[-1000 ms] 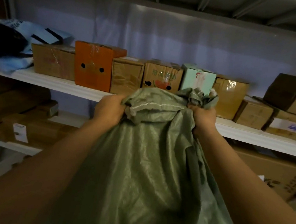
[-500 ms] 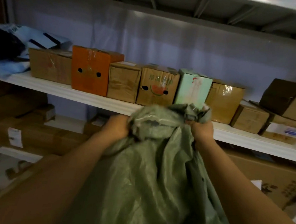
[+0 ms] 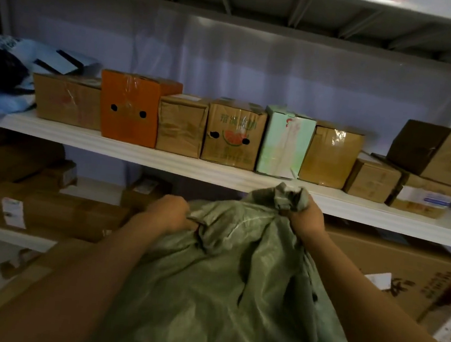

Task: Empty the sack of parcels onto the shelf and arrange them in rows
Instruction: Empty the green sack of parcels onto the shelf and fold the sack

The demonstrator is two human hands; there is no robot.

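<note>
A: Hands first, where are they?

B: Left hand (image 3: 171,215) and right hand (image 3: 304,216) each clutch a bunched fistful of the green woven sack (image 3: 224,276) at its gathered mouth, fingers curled tight into the cloth. The sack hangs between the forearms, filling the lower middle of the view.

A: How close is the shelf?

B: The white shelf (image 3: 164,161) has its front edge just above the hands. A bare strip runs along that edge in front of a row of boxes, among them an orange box (image 3: 130,112), a watermelon-printed box (image 3: 232,135) and a pale green box (image 3: 284,143).

A: Anything different from a second ago?

B: The sack's mouth was level with the boxes then; now it sits below the shelf edge.
</note>
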